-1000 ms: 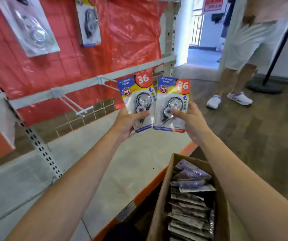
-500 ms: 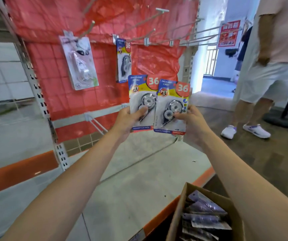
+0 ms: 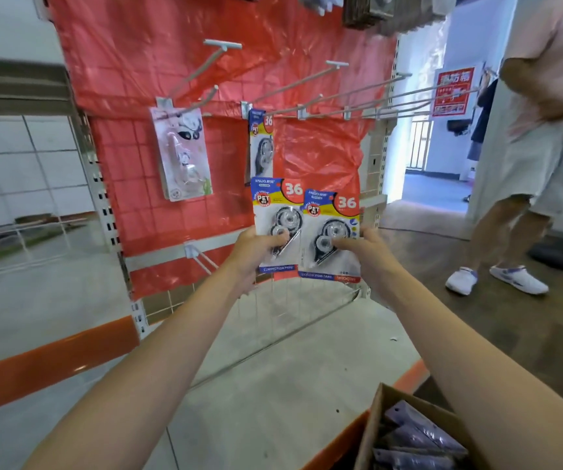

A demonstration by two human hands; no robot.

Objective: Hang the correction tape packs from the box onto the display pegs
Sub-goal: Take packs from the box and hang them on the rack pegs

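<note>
Pink pack [image 3: 182, 154]: hangs on a peg up and to the left of both grips, well apart from them.
Hung correction tape pack [image 3: 261, 144]: already on a display peg [image 3: 293, 109], straight above the left grip, its lower edge just behind the held pack's top.
Left hand [image 3: 256, 249]: pinches the left correction tape pack [image 3: 276, 225] low on its card, thumb across the front over the blister, fingers behind.
Left correction tape pack: upright, below the peg row, right edge tucked behind the neighbouring pack.
Right correction tape pack [image 3: 331, 232]: upright, overlaps the left one, sits a little lower.
Right hand [image 3: 370, 254]: pinches that pack at its lower right, thumb on the front, fingers behind.
Box [image 3: 380, 432]: far below and right of the grips, open, more packs stacked inside.
Bystander [image 3: 544, 137]: stands to the right of the grips, on the dark floor.
</note>
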